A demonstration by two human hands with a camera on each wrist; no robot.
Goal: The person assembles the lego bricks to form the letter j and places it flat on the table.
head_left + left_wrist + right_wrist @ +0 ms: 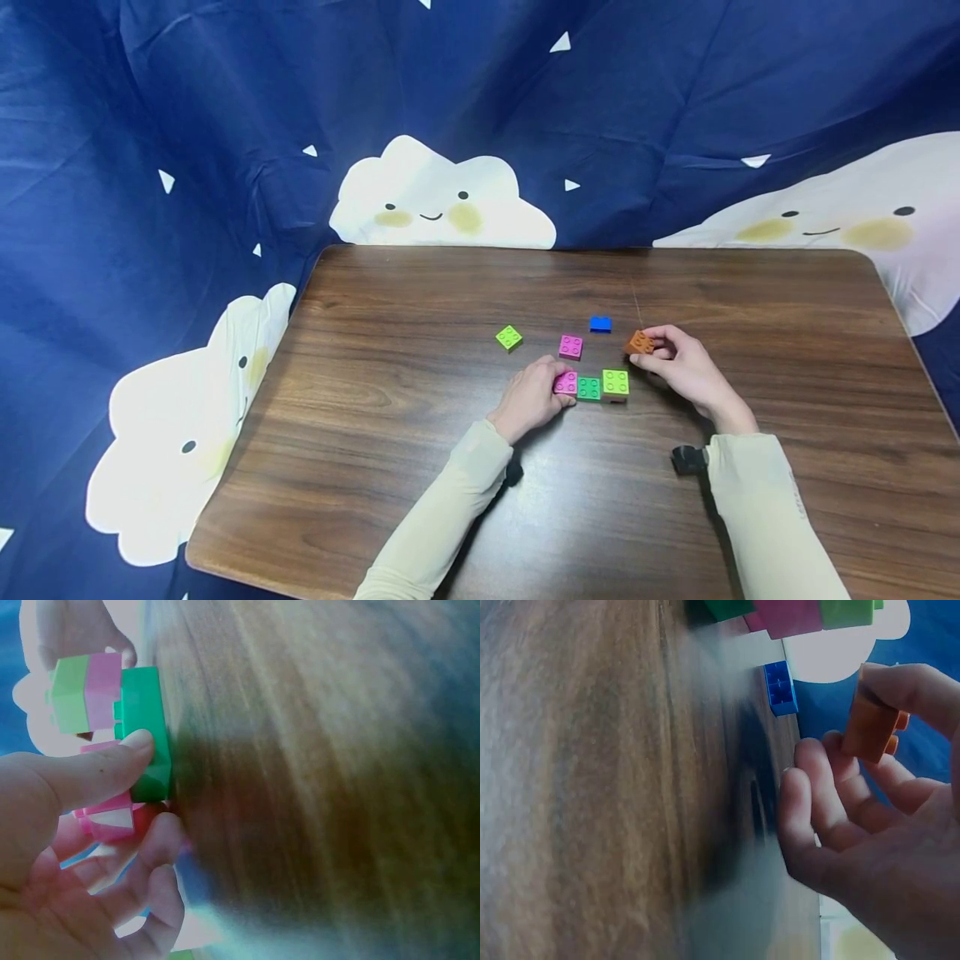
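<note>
A left hand (528,396) pinches a joined row of pink, green and lime plastic blocks (588,389) between thumb and fingers; just beyond the row's right end, a right hand (693,371) grips a studded orange plastic block (640,342).

Beneath the joined blocks (588,388) lies a table (352,433); the left hand (529,395) is at their left end, the right hand (688,367) with a held block (640,342) to their right, a near block (571,347) just behind, a far block (601,325) farther behind, an outer block (509,337) behind-left
</note>
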